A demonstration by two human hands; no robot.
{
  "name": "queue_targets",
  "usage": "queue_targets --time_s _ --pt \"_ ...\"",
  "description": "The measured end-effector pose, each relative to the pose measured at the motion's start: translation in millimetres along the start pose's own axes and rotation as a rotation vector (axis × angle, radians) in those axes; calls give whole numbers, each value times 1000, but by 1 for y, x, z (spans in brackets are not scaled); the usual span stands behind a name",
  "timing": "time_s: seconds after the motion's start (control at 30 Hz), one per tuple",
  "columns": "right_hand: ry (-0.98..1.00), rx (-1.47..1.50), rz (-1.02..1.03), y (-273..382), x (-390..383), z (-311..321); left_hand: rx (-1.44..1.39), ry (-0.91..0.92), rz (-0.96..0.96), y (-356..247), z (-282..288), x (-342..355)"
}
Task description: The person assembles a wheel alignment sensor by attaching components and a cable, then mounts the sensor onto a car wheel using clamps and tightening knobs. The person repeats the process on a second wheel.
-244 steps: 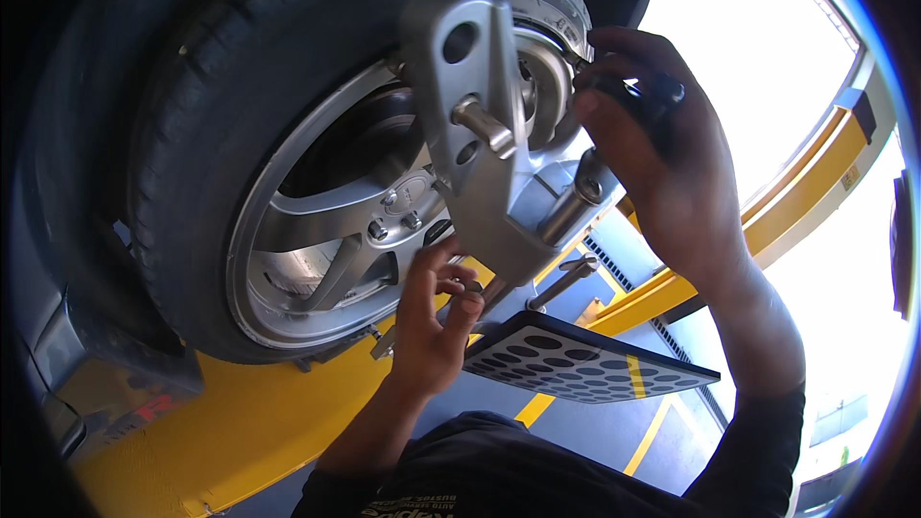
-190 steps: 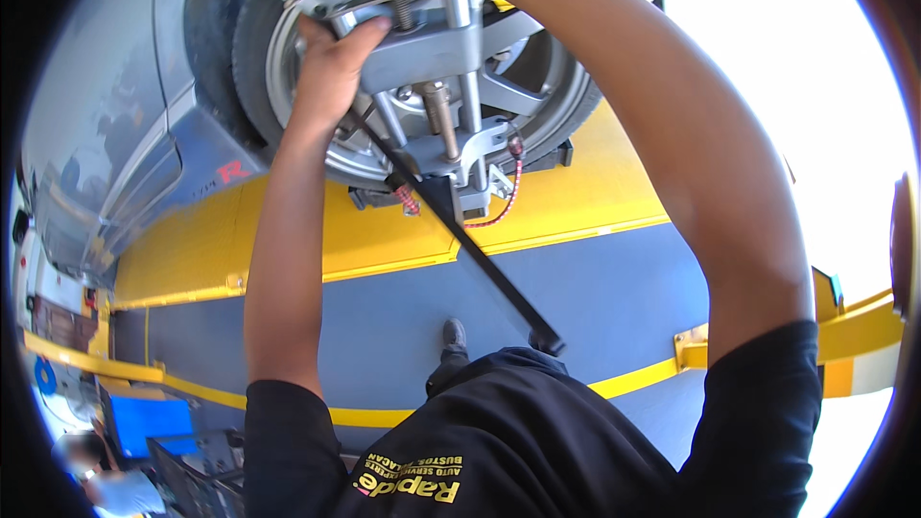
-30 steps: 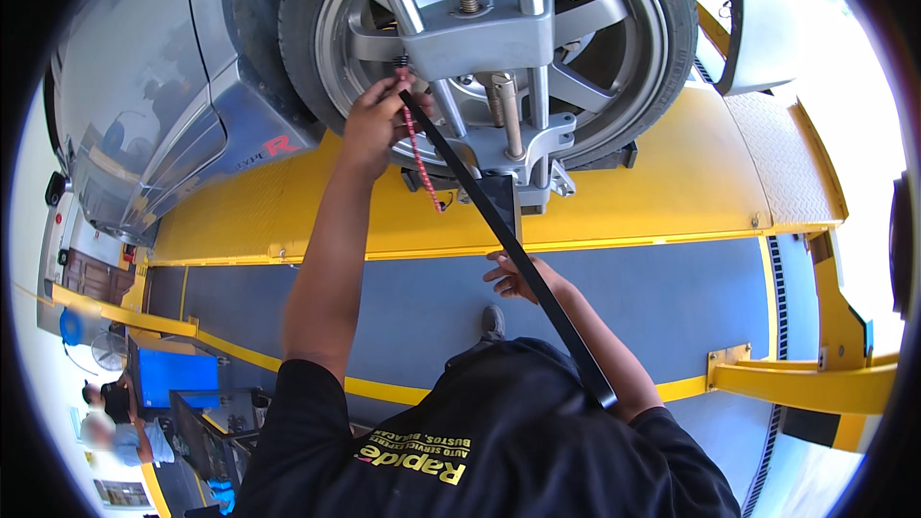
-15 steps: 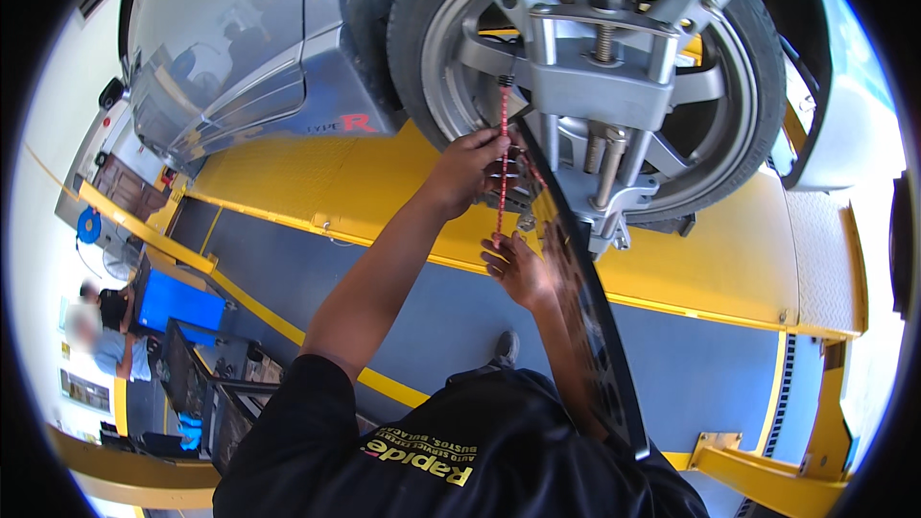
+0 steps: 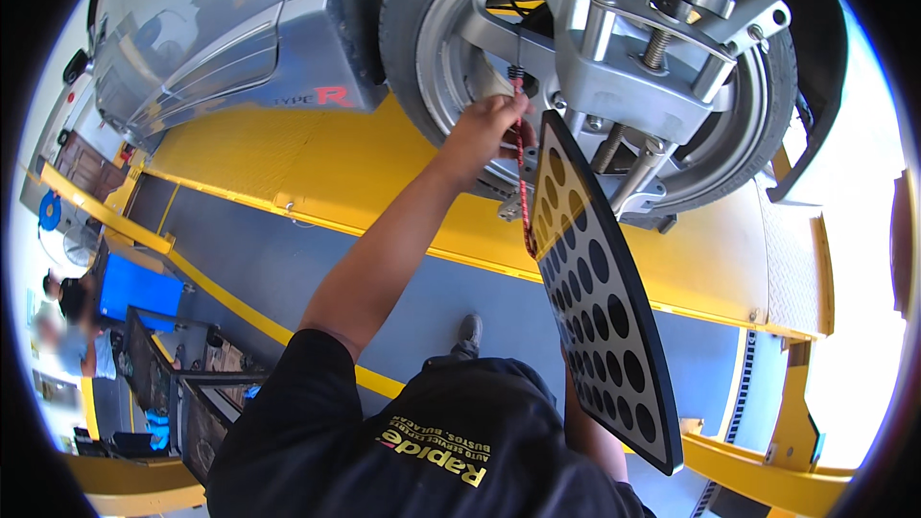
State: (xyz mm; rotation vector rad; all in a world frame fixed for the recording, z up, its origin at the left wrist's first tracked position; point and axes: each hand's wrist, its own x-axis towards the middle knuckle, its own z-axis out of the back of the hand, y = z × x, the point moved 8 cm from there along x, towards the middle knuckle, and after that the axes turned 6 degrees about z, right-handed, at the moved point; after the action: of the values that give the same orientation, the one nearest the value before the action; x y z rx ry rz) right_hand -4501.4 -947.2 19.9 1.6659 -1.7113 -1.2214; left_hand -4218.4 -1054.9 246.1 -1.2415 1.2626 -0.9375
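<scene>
My left hand (image 5: pixel 484 137) is raised beside the wheel's rim, its fingers closed on a red patterned cord (image 5: pixel 523 177) just below the cord's black top end. From there the cord hangs to the near edge of a wheel alignment target board (image 5: pixel 597 312), a dark-edged panel with rows of black dots on a pale face. That board stands tilted below a silver wheel clamp (image 5: pixel 619 86), which is fixed over the car wheel (image 5: pixel 408 58). My right forearm (image 5: pixel 588 430) goes up behind the board, which hides my right hand.
A silver car (image 5: pixel 206 29) stands on a yellow lift platform (image 5: pixel 230 149). Yellow lift posts (image 5: pixel 801 403) rise at right. A black cart (image 5: pixel 153 364), a blue box (image 5: pixel 139 293) and people (image 5: pixel 72 317) are at left.
The board has turned so its dotted face shows, and the clamp has tilted with it. My right hand has gone out of sight behind the board. My left hand has moved up the cord.
</scene>
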Motion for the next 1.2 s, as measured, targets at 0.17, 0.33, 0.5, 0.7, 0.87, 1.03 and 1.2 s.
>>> queue_targets --time_s 0.17,0.33,0.5,0.7,0.87,1.03,1.2 --pt "162 212 -99 14 -16 -15 93 1 -202 -36 -1 18" --pt "354 171 -64 33 -19 -20 219 4 -225 -35 -1 21" --pt "429 -30 71 39 3 -33 326 29 -206 -37 4 19" --pt "391 -60 64 21 19 -44 283 78 -240 -30 5 23" --pt "278 -65 196 43 29 -44 260 138 -232 -21 -4 21" --pt "34 -132 444 145 33 -22 55 86 -154 -28 -5 10" --pt "134 -147 735 262 57 -87 31 71 -102 -35 -11 14"
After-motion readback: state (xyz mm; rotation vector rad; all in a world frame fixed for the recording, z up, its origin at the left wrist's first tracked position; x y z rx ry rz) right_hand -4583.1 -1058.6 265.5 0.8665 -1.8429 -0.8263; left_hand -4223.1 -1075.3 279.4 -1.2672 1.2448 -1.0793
